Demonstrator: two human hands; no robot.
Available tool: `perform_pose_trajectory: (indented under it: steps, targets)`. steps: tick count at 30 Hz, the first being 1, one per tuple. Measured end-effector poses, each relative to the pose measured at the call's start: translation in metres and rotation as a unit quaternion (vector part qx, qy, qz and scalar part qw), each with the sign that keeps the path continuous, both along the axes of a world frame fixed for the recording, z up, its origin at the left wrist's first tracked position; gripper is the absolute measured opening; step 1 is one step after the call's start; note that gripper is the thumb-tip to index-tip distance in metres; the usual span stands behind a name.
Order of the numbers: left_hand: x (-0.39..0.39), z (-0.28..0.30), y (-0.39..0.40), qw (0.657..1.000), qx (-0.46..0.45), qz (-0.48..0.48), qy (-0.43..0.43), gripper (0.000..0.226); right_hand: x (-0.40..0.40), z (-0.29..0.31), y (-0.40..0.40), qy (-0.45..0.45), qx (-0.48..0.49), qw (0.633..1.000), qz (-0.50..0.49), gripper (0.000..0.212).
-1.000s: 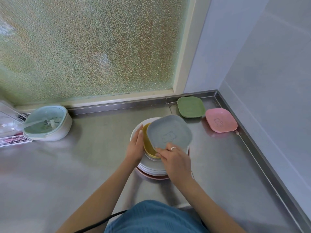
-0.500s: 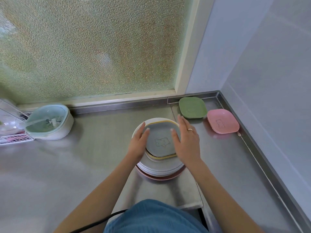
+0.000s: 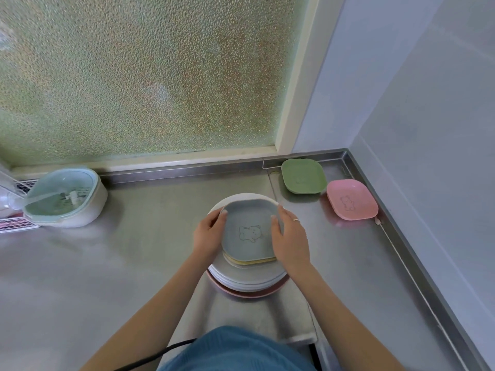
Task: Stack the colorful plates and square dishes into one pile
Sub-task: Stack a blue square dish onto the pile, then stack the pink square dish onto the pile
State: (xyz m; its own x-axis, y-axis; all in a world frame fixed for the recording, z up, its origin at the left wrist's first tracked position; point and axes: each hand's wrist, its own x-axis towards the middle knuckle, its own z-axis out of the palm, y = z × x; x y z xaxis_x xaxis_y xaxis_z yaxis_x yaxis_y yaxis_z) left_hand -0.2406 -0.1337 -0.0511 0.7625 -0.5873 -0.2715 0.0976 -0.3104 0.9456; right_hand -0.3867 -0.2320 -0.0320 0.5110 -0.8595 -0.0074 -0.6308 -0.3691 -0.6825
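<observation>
- frosted window (image 3: 139, 76) fills the back; pale wall (image 3: 428, 116) on the right
- steel bench (image 3: 120, 263) with a raised lip along the back and right edges; carries everything
- lidded white container (image 3: 67, 198) with a mint strainer top at far left of the bench, beside a wire rack (image 3: 14, 223)
- pile of round plates (image 3: 249, 282) mid-bench; white ones over a pink one at the bottom
- grey square dish (image 3: 250, 228) with a bear outline on top of the pile, nested in a yellow square dish (image 3: 251, 261) whose rim shows at the near edge
- left hand (image 3: 207, 236) on the grey dish's left edge; fingers lightly curved, close together, tips on the rim
- right hand (image 3: 290, 241) on the dish's right edge; fingers straight-ish and pressed together against the rim, ring on one finger; cannot tell if either hand truly grips
- green square dish (image 3: 302, 175) in the back right corner, well apart from the pile
- pink square dish (image 3: 352, 199) just beside the green one, nearer the right lip; both flat on the bench
- blue garment (image 3: 235, 352) and a black cable (image 3: 160, 354) at bottom edge
</observation>
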Motion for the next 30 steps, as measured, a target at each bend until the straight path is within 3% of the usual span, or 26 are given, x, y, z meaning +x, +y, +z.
perform_pose_trajectory:
  steps: [3, 13, 21, 23, 27, 30]
  targets:
    - [0.001, -0.003, 0.001, 1.000, -0.015, 0.004, 0.009, 0.017, -0.005, -0.001, -0.036, -0.012, 0.039, 0.996, -0.083, 0.044]
    - [-0.004, -0.009, -0.003, 0.998, 0.003, 0.055, -0.005, 0.024, -0.037, -0.032, -0.134, 0.192, 0.089, 0.967, -0.142, 0.068]
    - [-0.004, -0.008, -0.003, 0.998, 0.010, 0.059, -0.009, 0.026, -0.046, -0.059, -0.125, 0.280, 0.052, 0.943, -0.171, 0.031]
    - [-0.005, -0.009, -0.003, 0.998, 0.003, 0.058, -0.010, 0.024, -0.050, -0.064, -0.119, 0.278, 0.043, 0.940, -0.194, 0.028]
    - [-0.005, -0.008, -0.001, 0.999, -0.004, 0.042, -0.018, 0.022, -0.051, -0.066, -0.109, 0.174, 0.080, 0.948, -0.256, 0.030]
    - [-0.002, -0.003, 0.000, 0.999, -0.006, 0.020, -0.036, 0.025, -0.050, -0.061, -0.100, 0.125, 0.052, 0.958, -0.251, 0.029]
